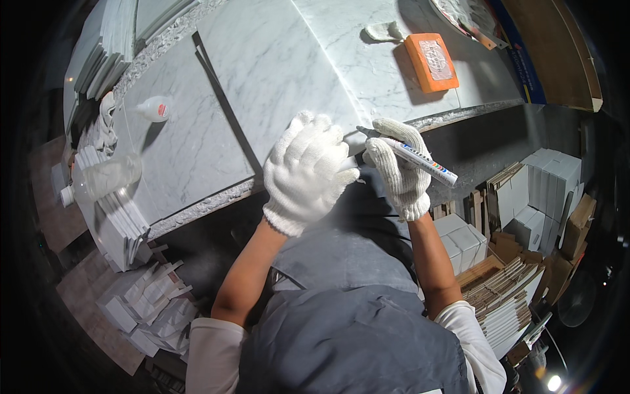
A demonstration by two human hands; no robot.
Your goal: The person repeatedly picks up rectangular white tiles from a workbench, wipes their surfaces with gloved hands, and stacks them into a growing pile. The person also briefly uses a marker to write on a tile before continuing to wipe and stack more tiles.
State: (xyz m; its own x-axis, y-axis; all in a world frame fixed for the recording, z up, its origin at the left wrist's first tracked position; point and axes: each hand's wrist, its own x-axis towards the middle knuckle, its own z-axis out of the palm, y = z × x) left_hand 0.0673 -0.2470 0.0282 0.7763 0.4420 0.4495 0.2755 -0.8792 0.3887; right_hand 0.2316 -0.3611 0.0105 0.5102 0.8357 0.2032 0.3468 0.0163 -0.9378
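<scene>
At the centre of the frame the left hand (307,172), gloved in white knit, lies curled and pressed on the near edge of the marble slab (275,72). The right hand (396,167) pinches a white paint marker (412,157), its tip at the slab edge just beside the left fingers. A slip could streak the glove or smear the mark; the orange sponge (430,62) sits well apart, upper right.

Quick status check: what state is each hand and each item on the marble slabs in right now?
Left hand: gloved, pressed on the slab edge.
Right hand: gloved, grip closed on the marker.
Marker: held slanted, tip at the slab edge.
Marble slab: lying flat, edge rough.
Orange block: lying flat on the marble, untouched.
Small bottle: lying on its side.
Clear plastic bottle: lying on its side.
</scene>
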